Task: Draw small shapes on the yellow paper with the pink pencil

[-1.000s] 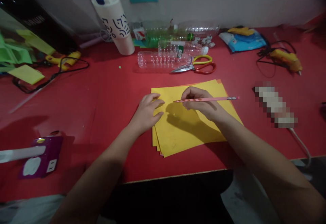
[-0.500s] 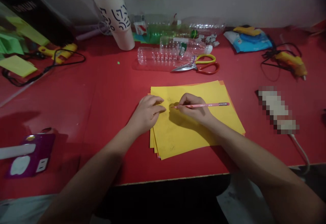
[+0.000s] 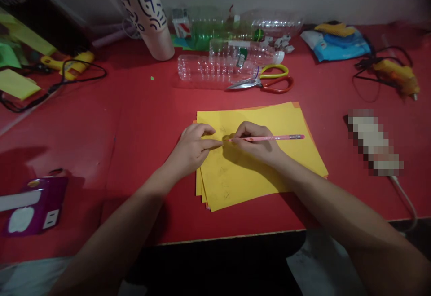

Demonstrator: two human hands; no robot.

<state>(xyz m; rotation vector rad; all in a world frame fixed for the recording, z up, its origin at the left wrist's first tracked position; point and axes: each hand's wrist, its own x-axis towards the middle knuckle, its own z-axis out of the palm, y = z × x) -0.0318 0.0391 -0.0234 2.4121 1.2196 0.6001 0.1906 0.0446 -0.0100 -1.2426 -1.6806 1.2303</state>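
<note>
A pink pencil (image 3: 282, 138) with an eraser end lies in the grip of my right hand (image 3: 257, 142), its tip low over the left part of a yellow paper sheet (image 3: 266, 174). That sheet tops a small stack, with orange paper edges showing at the back and right. My left hand (image 3: 192, 148) rests on the sheet's left edge, fingers apart, the index finger stretched close to the pencil tip. Faint pencil marks (image 3: 226, 195) run down the sheet's left side.
Scissors (image 3: 261, 81) and clear plastic bottles (image 3: 215, 69) lie behind the paper. A white tumbler (image 3: 153, 26) stands at the back left. Yellow glue guns (image 3: 395, 76) with cords lie at both sides. A purple packet (image 3: 37, 206) lies front left, beside the red table's (image 3: 134, 224) edge.
The view has shifted slightly. My left index finger reaches a little farther right toward the pencil tip. My right hand keeps hold of the pencil in nearly the same spot.
</note>
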